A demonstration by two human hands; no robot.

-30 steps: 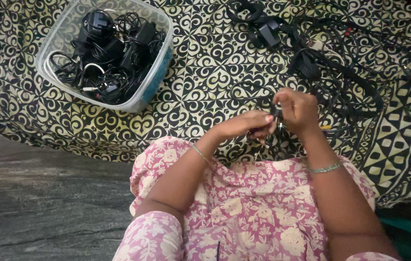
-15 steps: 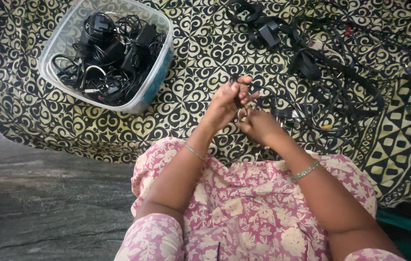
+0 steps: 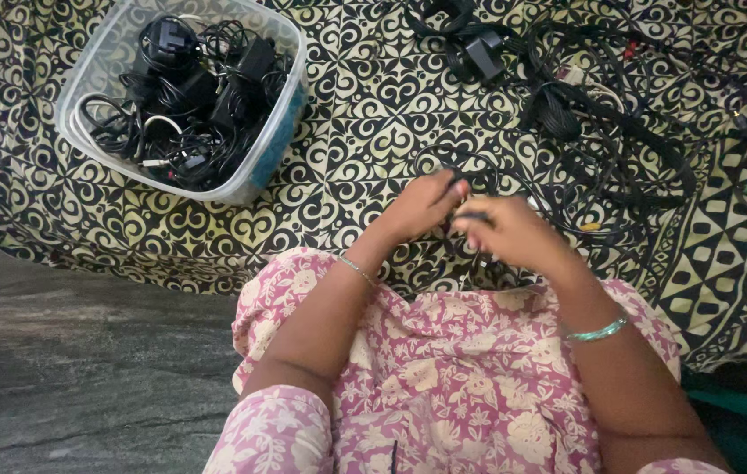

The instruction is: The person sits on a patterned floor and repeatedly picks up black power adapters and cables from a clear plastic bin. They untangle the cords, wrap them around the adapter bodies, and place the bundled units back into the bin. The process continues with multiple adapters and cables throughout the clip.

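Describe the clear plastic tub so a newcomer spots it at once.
On the black-and-cream patterned cloth, look to the upper left corner. There sits a clear rounded plastic tub stuffed with black chargers and coiled cables. Unlike the loose black cable tangle at upper right, its cables are contained.

soft, even daylight, no hard shadows; the patterned cloth (image 3: 365,114) is sharp and evenly lit. below it the grey floor (image 3: 84,369) looks dimmer, and the fingers above the cloth are slightly motion-blurred.
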